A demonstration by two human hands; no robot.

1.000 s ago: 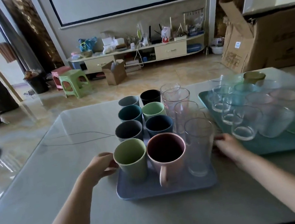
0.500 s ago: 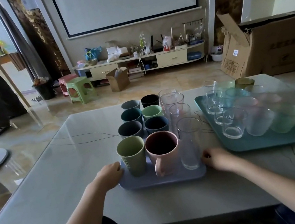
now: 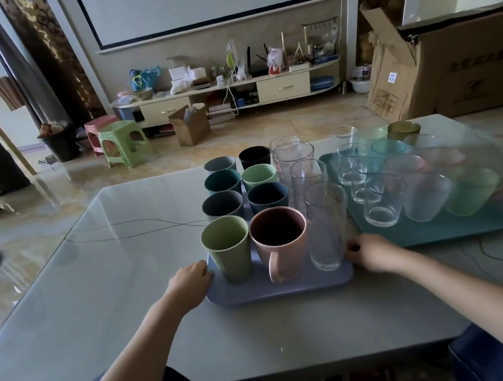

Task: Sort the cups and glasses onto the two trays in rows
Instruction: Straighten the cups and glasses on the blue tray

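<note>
L hand [image 3: 191, 278] & R hand [image 3: 367, 252] are gripping the near corners of the blue-grey tray [image 3: 280, 288], fingers curled on its rim. Tray is sitting on the table [image 3: 95, 299], holding the green cup [image 3: 227, 249], pink mug [image 3: 280, 238] and tall glass [image 3: 327, 224] in front — further rows of cups behind. Teal tray [image 3: 433, 231] w/ short glasses is lying just to the right. Sorting looks done; step in hand seems tray positioning — next move needs a level, slow slide so the tall glasses aren't tipping.

No readable text.
Dark printing and a white label mark the cardboard boxes [image 3: 469, 67], too blurred and small to make out.
</note>
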